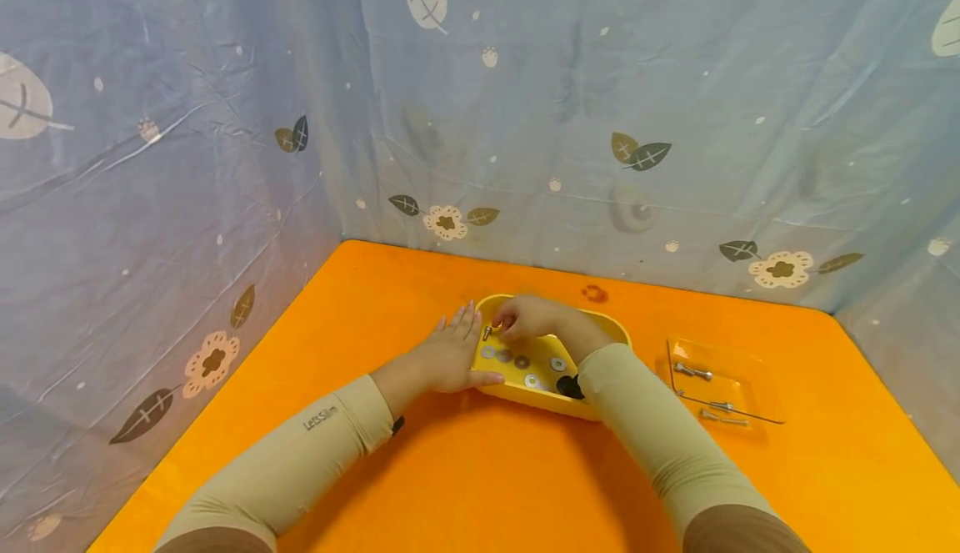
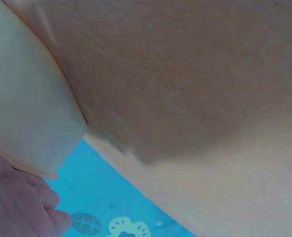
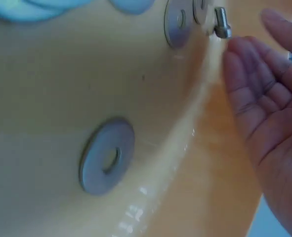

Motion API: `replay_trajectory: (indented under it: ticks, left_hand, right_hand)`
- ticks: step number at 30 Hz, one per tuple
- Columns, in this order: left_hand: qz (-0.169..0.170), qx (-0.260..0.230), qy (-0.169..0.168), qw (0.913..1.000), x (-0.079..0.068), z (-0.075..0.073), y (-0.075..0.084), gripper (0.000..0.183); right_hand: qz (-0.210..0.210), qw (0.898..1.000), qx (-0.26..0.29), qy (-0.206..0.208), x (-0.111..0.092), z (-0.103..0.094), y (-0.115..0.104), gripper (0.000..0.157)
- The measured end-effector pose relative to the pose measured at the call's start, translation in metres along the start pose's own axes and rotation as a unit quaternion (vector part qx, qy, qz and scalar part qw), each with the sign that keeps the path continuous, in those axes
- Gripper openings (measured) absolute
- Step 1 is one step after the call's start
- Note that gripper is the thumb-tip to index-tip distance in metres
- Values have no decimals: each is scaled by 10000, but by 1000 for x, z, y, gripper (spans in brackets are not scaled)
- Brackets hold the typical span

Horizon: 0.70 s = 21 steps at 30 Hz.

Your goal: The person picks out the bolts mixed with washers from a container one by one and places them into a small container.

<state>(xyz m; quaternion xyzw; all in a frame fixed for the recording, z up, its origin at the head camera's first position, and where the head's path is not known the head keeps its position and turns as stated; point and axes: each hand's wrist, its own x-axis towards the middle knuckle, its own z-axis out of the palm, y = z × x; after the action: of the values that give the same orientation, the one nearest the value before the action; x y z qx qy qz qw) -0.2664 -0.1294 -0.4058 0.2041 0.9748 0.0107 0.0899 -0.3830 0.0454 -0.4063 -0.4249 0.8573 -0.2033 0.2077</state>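
Note:
A yellow basin (image 1: 517, 392) stands on the orange table, with several flat metal washers (image 1: 558, 364) and a small bolt (image 1: 487, 334) inside. My left hand (image 1: 450, 359) rests against the basin's left rim, fingers extended and thumb along the front edge. Inside the basin, my right hand (image 1: 534, 318) has its fingers bent beside that bolt. From the right wrist, the right hand's fingertips (image 3: 238, 45) appear close to the bolt (image 3: 222, 23), with the thumb apart. A washer (image 3: 92, 170) lies nearer that camera. Close, blurred skin fills most of the left wrist view.
Right of the basin is a clear plastic tray (image 1: 767, 390) holding several bolts (image 1: 693, 371). A dark object (image 1: 570, 386) shows under the right wrist, against the basin. Patterned curtains (image 1: 525, 119) hang behind and to the left of the orange table (image 1: 450, 486).

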Motion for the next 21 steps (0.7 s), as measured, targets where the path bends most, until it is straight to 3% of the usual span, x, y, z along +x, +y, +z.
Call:
replay_trajectory:
  ticks: [8, 14, 21]
  left_hand:
    - [5, -20, 11, 10000, 2, 3, 1, 107]
    - [68, 5, 100, 9999, 1, 3, 1, 109]
    - [60, -6, 98, 9999, 0, 3, 0, 107]
  right_hand:
    - [45, 9996, 286, -1, 6, 14, 9, 27]
    - [168, 9990, 267, 332, 6, 20, 9, 26]
    - [469, 9949, 603, 657, 11, 32, 3, 27]
